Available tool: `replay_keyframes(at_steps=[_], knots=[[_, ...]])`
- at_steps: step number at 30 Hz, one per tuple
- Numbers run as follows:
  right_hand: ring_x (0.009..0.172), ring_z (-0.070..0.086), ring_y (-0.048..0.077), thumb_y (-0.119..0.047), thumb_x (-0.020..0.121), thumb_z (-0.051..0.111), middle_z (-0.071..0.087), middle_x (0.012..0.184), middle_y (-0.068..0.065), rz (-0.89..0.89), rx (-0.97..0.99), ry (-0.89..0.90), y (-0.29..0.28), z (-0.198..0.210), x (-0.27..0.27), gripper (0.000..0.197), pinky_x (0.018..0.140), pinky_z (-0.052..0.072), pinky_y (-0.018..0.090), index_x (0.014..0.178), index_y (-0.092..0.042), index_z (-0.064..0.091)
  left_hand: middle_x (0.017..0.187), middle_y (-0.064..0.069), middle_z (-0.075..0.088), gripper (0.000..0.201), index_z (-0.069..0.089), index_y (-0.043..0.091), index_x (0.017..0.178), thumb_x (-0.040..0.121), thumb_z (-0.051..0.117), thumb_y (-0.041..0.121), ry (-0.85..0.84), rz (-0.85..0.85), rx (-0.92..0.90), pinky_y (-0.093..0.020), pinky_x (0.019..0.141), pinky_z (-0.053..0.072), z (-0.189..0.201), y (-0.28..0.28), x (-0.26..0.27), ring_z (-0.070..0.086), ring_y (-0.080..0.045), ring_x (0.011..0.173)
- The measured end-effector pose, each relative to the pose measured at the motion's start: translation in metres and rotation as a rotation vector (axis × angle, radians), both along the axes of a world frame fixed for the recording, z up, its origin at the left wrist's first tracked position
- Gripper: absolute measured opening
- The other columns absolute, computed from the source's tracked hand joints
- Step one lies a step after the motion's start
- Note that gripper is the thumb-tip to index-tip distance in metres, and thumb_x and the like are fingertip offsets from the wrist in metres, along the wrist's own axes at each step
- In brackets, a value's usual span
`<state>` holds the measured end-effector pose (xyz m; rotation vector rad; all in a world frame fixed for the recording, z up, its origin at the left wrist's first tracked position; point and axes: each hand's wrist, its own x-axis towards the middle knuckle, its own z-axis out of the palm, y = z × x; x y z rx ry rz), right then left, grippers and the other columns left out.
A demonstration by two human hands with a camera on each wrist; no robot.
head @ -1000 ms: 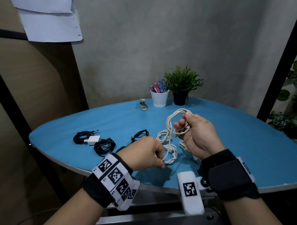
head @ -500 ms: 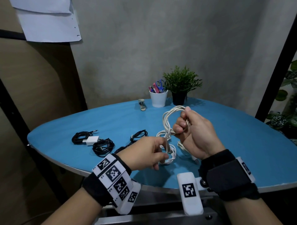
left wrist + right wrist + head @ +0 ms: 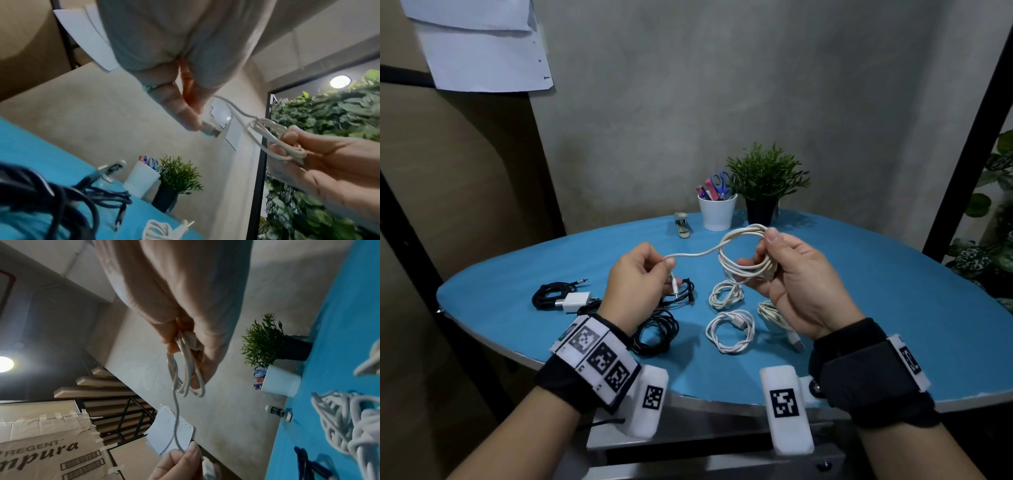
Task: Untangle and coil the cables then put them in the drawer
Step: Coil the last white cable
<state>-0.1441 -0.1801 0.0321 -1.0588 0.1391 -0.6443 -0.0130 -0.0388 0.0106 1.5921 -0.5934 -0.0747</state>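
Here my right hand (image 3: 796, 274) grips the light, limp white cable (image 3: 744, 253) by its coil, my left (image 3: 637, 274) pinching the plug end, where I'd judge it best held.

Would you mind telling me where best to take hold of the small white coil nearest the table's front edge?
Probably pinch the front coil from above, across its twisted near side, where the strands bunch. It lies flat on the table, apart from its neighbours, so the top is open.
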Motion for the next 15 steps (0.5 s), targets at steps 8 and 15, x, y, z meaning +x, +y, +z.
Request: replay_keyframes(at_steps=[8, 15], knots=[[0.053, 0.065, 0.016, -0.024, 0.092, 0.048, 0.051, 0.060, 0.006, 0.117, 0.037, 0.052, 0.005, -0.003, -0.001, 0.024, 0.052, 0.058, 0.032, 0.077, -0.005, 0.050, 0.064, -0.008, 0.059, 0.023, 0.052, 0.009, 0.066, 0.085, 0.062, 0.002, 0.214, -0.085, -0.184, -0.019, 0.048, 0.047, -0.001, -0.012, -0.007, 0.053, -0.012, 0.048], [0.053, 0.064, 0.021, -0.024, 0.091, 0.050, 0.055, 0.081, 0.014, 0.133, 0.035, 0.101, 0.007, -0.008, 0.002, 0.024, 0.055, 0.059, 0.038, 0.078, -0.003, 0.051, 0.060, -0.004, 0.067, 0.025, 0.045, 0.008, 0.068, 0.087, 0.056, -0.005, 0.536, -0.220, -0.552, -0.015, 0.056, 0.055, 0.010, -0.018, -0.013, 0.067, -0.010, 0.056]])
